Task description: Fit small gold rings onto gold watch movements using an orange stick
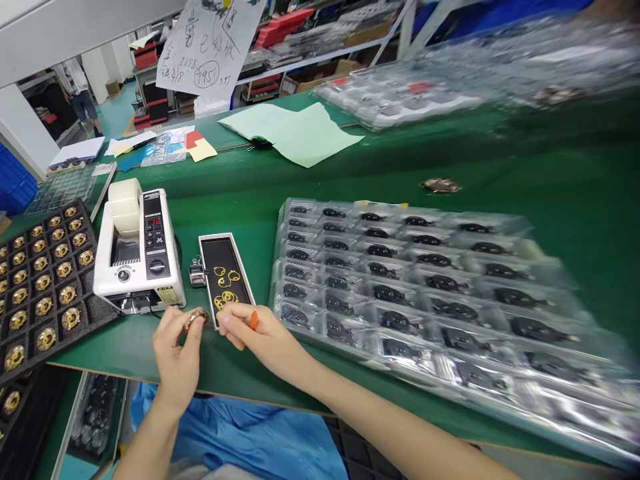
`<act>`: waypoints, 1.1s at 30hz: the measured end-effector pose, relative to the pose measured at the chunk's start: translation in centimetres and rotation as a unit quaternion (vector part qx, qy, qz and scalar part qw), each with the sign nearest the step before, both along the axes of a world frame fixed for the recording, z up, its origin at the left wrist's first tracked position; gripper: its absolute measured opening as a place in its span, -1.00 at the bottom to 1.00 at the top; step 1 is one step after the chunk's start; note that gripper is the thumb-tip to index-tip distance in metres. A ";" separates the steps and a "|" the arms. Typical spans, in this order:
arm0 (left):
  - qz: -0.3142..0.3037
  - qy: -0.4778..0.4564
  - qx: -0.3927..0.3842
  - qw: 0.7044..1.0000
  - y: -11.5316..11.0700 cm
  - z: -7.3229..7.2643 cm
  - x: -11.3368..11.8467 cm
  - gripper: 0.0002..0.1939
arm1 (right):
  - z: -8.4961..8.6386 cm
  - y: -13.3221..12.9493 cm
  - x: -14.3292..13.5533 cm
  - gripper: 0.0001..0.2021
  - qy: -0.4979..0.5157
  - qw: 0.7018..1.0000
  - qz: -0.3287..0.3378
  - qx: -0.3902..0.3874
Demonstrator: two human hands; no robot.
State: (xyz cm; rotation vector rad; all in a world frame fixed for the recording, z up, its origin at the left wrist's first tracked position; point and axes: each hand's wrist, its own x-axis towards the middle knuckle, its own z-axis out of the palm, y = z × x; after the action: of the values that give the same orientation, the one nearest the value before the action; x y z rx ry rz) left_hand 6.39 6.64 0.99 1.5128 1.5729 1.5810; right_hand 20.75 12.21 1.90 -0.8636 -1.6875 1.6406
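Observation:
My left hand (176, 353) pinches a small shiny brownish metal piece (196, 318) between thumb and fingers, just in front of the tape dispenser. Close to its right, my right hand (263, 337) has its fingers closed around a thin tool whose orange end (254, 321) sticks up between them; the rest of that tool is hidden. Behind my right hand lies a narrow white-rimmed box (237, 260) with a black bottom, holding several thin yellow rings (226, 298). A small silver tally counter (197, 274) touches the box's left side.
A white tape dispenser (103, 277) stands left, beside a black foam tray (87, 320) of gold round parts. Stacked clear plastic trays (280, 267) with black pieces fill the right. Another metal piece (441, 185) lies behind them. Green paper (320, 137) lies at the back; a person (80, 93) stands far off.

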 end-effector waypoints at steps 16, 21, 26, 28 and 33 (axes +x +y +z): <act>0.090 -0.312 -0.081 0.942 -1.5 -0.5 -2.8 -0.59 | 0.9 0.4 0.5 -0.54 -0.005 0.999 -0.031 -0.021; 0.107 -0.389 -0.111 0.908 -0.7 1.1 -5.5 -0.58 | 1.0 0.6 0.6 -0.52 -0.005 0.999 -0.028 -0.022; 0.071 -0.379 -0.162 0.908 -1.4 0.8 -5.7 -0.49 | 1.3 0.9 0.9 -0.51 -0.009 0.999 -0.049 -0.016; 0.074 -0.376 -0.165 0.909 -1.7 0.7 -5.9 -0.41 | 1.4 0.9 1.0 -0.51 -0.014 0.999 -0.049 -0.017; 0.100 -0.353 -0.139 0.920 -0.6 1.1 -6.1 -0.51 | 1.4 0.9 1.0 -0.53 -0.016 0.999 -0.044 -0.025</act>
State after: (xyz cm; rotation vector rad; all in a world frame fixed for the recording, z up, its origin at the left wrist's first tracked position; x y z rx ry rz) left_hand 0.29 6.01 2.07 0.5346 1.4504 1.6573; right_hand 21.73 13.15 3.32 -0.9789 -1.6114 1.6244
